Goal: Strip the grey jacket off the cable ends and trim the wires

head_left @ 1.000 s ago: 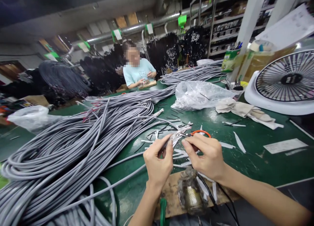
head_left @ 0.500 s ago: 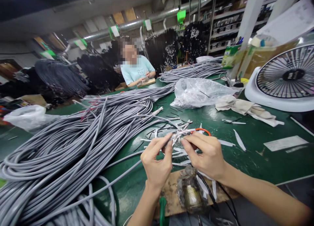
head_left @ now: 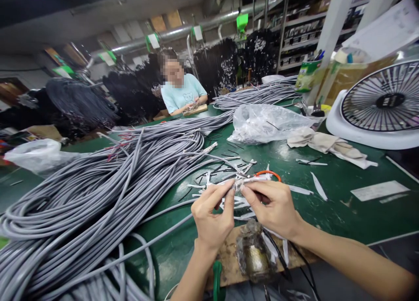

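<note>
Both hands are up close together at centre, and it's fingertip work: the left hand point(head_left: 212, 216) pinches a grey cable point(head_left: 175, 227) near its end between thumb and forefinger, while the right hand point(head_left: 275, 203) has thumb and fingers closed on the frayed, silvery-white strands point(head_left: 238, 185) there. So the cable's end sits right between the two sets of fingertips, its grey length running away to the left of the left hand. Exactly which strand the right hand grips, I can't tell; the fingers cover it.

Beneath it all, a big green table point(head_left: 330, 222) spreads out on every side of the hands. Left of the left hand, a huge heap of grey cables point(head_left: 98, 196) lies in loops. Far beyond the hands, a person in a pale blue shirt point(head_left: 183, 94) sits opposite, hands at a small block. Off to the right, beyond the right hand, a white fan point(head_left: 369, 137)! Nearer than the hands, between the forearms, a worn wooden board point(head_left: 229, 277) carries a grimy metal lump point(head_left: 257, 255). Past the right hand, a clear plastic bag point(head_left: 265, 122) slumps, and just right of that, a crumpled cream cloth point(head_left: 330, 146). Close behind the right hand's knuckles, an orange handle point(head_left: 270, 172) curves out. Smallest of all, white strips point(head_left: 318, 186) and black snippets point(head_left: 216, 172) litter the surface around and beyond the fingers.
</note>
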`<state>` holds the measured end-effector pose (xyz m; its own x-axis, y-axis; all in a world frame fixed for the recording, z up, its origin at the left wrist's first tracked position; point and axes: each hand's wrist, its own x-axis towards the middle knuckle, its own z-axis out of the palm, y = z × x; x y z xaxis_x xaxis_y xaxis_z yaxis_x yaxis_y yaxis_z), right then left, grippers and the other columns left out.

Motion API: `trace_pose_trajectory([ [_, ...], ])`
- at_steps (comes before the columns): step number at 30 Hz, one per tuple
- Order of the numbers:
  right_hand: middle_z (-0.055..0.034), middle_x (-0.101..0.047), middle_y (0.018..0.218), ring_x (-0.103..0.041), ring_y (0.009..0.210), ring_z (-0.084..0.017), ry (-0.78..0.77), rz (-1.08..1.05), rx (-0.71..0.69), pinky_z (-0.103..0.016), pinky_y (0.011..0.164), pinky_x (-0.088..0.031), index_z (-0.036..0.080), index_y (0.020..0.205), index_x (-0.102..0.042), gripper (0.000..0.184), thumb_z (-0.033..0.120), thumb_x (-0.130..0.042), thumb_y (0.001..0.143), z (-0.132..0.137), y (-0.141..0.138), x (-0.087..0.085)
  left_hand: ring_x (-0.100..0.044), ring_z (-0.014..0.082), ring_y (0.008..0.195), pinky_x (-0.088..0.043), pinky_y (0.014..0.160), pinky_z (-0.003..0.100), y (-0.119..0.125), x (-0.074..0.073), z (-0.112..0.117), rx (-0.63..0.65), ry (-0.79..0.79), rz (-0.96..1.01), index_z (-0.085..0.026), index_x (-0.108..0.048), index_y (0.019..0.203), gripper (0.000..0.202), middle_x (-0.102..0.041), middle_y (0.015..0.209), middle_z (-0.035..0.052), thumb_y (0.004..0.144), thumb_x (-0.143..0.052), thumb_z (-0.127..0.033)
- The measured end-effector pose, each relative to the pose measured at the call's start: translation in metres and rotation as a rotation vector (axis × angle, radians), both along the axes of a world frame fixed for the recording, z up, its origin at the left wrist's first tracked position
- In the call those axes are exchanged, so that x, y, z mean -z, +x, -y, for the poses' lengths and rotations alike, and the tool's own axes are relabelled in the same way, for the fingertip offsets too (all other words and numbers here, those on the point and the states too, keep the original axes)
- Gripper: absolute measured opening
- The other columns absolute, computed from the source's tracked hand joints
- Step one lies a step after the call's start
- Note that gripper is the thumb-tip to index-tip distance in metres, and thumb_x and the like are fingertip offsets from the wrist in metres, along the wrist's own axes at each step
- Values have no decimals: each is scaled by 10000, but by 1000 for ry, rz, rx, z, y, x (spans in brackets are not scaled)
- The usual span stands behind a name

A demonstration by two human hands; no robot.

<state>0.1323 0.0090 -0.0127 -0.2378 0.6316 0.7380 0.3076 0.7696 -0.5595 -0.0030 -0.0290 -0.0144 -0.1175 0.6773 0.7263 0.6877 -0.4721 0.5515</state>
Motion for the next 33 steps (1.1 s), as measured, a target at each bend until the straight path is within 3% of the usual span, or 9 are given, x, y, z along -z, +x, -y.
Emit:
trace_pose_trajectory([
  [2, -46, -670, 674, -598, 586, -130, 145, 17, 16, -232, 586, -446, 140, 726, -632, 128, 136, -522, 792, 0, -1, 3, -560, 97, 596, -437, 536, 204, 1, -1, 1, 3, -33, 1, -171, -662, 959, 238, -669, 787, 33, 749, -566, -114],
  [4, -44, -674, 691, -607, 615, -135, 194, 48, 25, -237, 613, -449, 152, 748, -629, 129, 130, -512, 798, 0, -2, 4, -544, 95, 572, -426, 522, 208, 1, -1, 1, -11, -63, 3, -166, -666, 948, 224, -666, 762, 32, 754, -562, -126],
  [7, -17, -626, 600, -546, 529, -110, 95, 88, 22, -225, 547, -421, 161, 713, -618, 169, 172, -489, 821, 0, -3, 2, -480, 78, 501, -400, 480, 206, 0, -1, 0, -44, -62, 14, -176, -668, 940, 219, -645, 717, 17, 750, -567, -133],
  [12, 2, -550, 525, -445, 458, -87, -173, 48, 1, -206, 432, -338, 145, 656, -608, 258, 248, -464, 844, -1, -2, -5, -557, 106, 618, -447, 566, 217, 0, 0, -1, -5, 67, -47, -186, -667, 934, 241, -656, 767, 29, 730, -577, -96],
  [14, 0, -565, 542, -458, 463, -86, -185, 26, 8, -201, 427, -338, 146, 660, -610, 250, 243, -470, 842, -1, -1, -5, -567, 108, 618, -450, 564, 216, 1, 0, -1, -8, 56, -65, -186, -669, 925, 230, -657, 753, 28, 732, -575, -105],
  [20, -31, -627, 584, -566, 528, -121, 283, 98, 77, -228, 553, -417, 135, 689, -612, 135, 122, -524, 791, 4, 0, 2, -555, 102, 557, -421, 498, 211, 4, -3, 0, -19, -93, -2, -167, -675, 912, 201, -666, 736, 33, 760, -545, -152],
  [22, -30, -639, 606, -581, 547, -125, 319, 127, 80, -232, 575, -425, 144, 712, -611, 129, 120, -517, 796, 3, -2, 4, -542, 98, 531, -414, 489, 210, 3, -3, -1, -19, -120, 7, -160, -679, 906, 198, -664, 714, 32, 762, -543, -159],
  [28, -16, -589, 611, -525, 561, -115, 62, 190, 41, -230, 551, -388, 157, 730, -605, 178, 192, -469, 840, -5, -2, 3, -596, 131, 585, -455, 528, 216, 0, -1, -4, -18, -218, 155, -139, -689, 853, 183, -685, 728, 48, 772, -549, -224],
  [33, -13, -574, 615, -491, 546, -106, 43, 158, 47, -237, 574, -375, 149, 743, -605, 177, 199, -469, 843, -6, 1, 3, -620, 151, 630, -471, 554, 212, -1, -5, -4, -3, -272, 289, -104, -689, 867, 241, -698, 731, 53, 793, -525, -264],
])
